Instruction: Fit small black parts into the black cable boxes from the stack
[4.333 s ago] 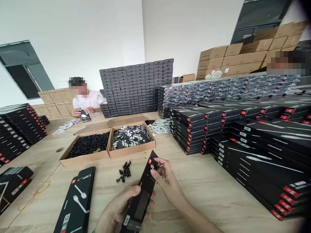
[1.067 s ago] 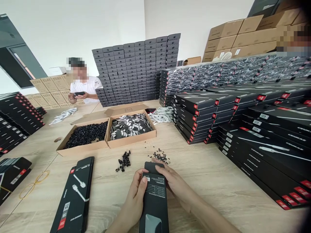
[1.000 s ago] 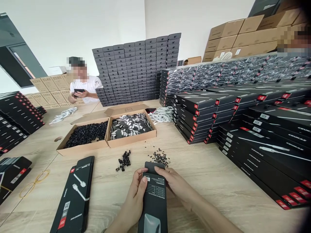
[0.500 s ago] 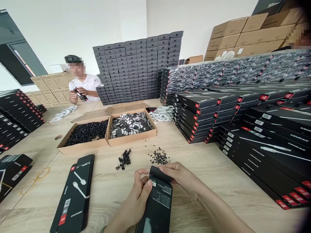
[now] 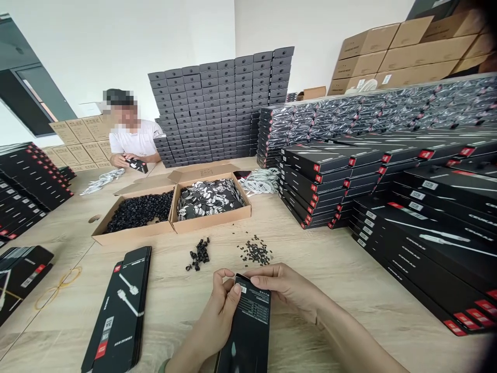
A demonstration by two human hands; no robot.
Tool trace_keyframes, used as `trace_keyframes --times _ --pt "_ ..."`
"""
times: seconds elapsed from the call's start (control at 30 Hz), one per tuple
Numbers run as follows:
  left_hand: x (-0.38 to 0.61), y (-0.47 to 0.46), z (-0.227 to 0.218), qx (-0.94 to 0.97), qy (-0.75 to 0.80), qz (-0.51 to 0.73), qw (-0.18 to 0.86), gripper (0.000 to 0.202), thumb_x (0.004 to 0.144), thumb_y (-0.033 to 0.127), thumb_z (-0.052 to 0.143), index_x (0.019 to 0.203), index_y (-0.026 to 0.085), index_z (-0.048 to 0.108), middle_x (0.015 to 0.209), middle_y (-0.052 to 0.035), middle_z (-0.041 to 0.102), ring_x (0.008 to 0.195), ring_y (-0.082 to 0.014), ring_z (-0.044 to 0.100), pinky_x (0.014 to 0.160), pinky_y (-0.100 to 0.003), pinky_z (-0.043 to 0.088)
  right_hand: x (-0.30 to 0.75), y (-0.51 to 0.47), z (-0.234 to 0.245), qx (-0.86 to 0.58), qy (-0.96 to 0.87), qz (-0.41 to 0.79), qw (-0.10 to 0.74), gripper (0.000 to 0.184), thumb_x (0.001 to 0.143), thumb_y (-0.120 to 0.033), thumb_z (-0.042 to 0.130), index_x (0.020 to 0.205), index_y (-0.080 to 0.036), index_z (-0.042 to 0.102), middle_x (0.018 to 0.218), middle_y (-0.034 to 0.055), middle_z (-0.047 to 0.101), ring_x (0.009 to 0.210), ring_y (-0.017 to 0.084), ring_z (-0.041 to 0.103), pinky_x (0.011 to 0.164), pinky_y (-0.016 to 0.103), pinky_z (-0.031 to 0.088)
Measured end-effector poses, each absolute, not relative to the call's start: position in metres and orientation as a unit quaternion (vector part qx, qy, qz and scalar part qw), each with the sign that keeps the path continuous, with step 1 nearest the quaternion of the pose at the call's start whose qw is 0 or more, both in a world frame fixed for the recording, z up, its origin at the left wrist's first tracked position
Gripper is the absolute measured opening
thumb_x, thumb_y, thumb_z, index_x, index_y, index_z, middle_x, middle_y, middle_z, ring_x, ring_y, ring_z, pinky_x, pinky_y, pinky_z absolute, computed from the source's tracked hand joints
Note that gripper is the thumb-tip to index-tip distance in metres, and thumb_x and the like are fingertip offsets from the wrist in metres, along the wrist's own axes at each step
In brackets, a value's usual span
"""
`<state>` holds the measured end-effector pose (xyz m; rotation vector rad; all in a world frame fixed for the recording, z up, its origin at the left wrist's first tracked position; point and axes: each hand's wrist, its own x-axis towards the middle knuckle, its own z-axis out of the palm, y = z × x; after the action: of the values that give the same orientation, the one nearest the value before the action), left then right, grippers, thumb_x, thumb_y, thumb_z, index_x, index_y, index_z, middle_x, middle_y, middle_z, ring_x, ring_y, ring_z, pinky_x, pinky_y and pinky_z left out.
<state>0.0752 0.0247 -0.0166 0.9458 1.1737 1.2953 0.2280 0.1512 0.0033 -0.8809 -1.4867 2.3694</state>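
Observation:
A slim black retail box [image 5: 246, 324] stands tilted in front of me, its back panel with a printed spec label facing up. My left hand [image 5: 217, 318] grips its left side near the top end. My right hand [image 5: 283, 287] pinches the same end from the right, fingers over the top edge. Just beyond the hands, a scatter of small black parts [image 5: 254, 252] lies on the wooden table [image 5: 330, 274], with a tighter heap of similar parts [image 5: 200, 254] to its left. A stack of black boxes [image 5: 120, 311] lies flat to the left of my hands.
Two open cardboard trays hold black parts [image 5: 140, 211] and bagged black-and-white cables [image 5: 207, 199]. Black box stacks [image 5: 419, 233] fill the right side. A seated person [image 5: 132, 140] handles a black box [image 5: 136, 165] across the table. Rubber bands [image 5: 58, 287] lie at left.
The box's top flap, which stood out earlier, now lies folded in at the end. My right hand has moved onto that end. The seated person has lowered their box.

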Motion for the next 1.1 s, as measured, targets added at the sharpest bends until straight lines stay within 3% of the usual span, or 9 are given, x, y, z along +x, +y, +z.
trace_keyframes --times 0.27,0.53,0.67,0.77,0.83,0.97,1.1 --pt "0.077 0.027 -0.016 0.381 0.484 0.559 0.555 0.025 0.096 0.044 0.038 0.11 0.027 0.027 0.113 -0.0066 0.06 0.09 -0.0153 0.055 0.085 -0.034 0.039 0.222 0.146 0.001 -0.338 -0.515 0.771 0.158 0.039 0.066 -0.036 0.078 0.1 -0.017 0.076 0.096 0.0087 0.076 0.095 0.025 0.064 0.092 0.038 0.042" --pt "0.078 0.026 -0.018 0.377 0.509 0.561 0.533 0.027 0.094 0.047 0.042 0.108 0.025 0.033 0.109 -0.0066 0.062 0.098 -0.0183 0.056 0.089 -0.035 0.038 0.21 0.137 0.002 -0.392 -0.593 0.67 0.215 0.019 0.064 -0.03 0.069 0.077 -0.02 0.079 0.085 0.0048 0.075 0.09 0.029 0.063 0.088 0.041 0.043" --pt "0.076 0.028 -0.018 0.352 0.535 0.576 0.508 0.036 0.092 0.05 0.043 0.115 0.024 0.037 0.106 -0.0067 0.063 0.093 -0.019 0.057 0.085 -0.034 0.04 0.21 0.129 0.006 -0.356 -0.647 0.635 0.227 0.025 0.077 -0.034 0.06 0.091 -0.022 0.077 0.098 0.0062 0.073 0.1 0.029 0.061 0.094 0.043 0.042" --pt "0.07 0.032 -0.018 0.345 0.569 0.594 0.452 0.043 0.088 0.053 0.05 0.119 0.023 0.046 0.115 -0.0077 0.06 0.106 -0.0217 0.054 0.088 -0.031 0.04 0.211 0.125 0.007 -0.305 -0.679 0.633 0.213 0.028 0.083 -0.032 0.057 0.106 -0.025 0.072 0.125 0.0046 0.063 0.12 0.027 0.051 0.103 0.039 0.036" --pt "0.066 0.034 -0.018 0.351 0.571 0.603 0.433 0.041 0.087 0.053 0.052 0.116 0.023 0.053 0.116 -0.0071 0.059 0.109 -0.0229 0.052 0.09 -0.031 0.04 0.212 0.123 0.004 -0.288 -0.687 0.635 0.206 0.032 0.085 -0.035 0.059 0.115 -0.026 0.065 0.13 0.0046 0.059 0.12 0.026 0.05 0.099 0.038 0.04" --pt "0.064 0.035 -0.02 0.327 0.564 0.62 0.436 0.035 0.088 0.054 0.05 0.103 0.022 0.055 0.088 -0.0017 0.057 0.08 -0.0178 0.053 0.072 -0.029 0.044 0.211 0.121 -0.002 -0.323 -0.688 0.605 0.236 0.032 0.086 -0.045 0.059 0.11 -0.024 0.058 0.094 0.0032 0.063 0.087 0.021 0.057 0.076 0.033 0.045" --pt "0.066 0.034 -0.019 0.295 0.538 0.63 0.476 0.032 0.087 0.052 0.053 0.1 0.023 0.054 0.082 0.0011 0.056 0.075 -0.0148 0.052 0.069 -0.026 0.044 0.21 0.122 -0.001 -0.301 -0.681 0.619 0.251 0.026 0.086 -0.047 0.058 0.094 -0.022 0.06 0.078 0.0001 0.056 0.076 0.018 0.052 0.068 0.028 0.041"
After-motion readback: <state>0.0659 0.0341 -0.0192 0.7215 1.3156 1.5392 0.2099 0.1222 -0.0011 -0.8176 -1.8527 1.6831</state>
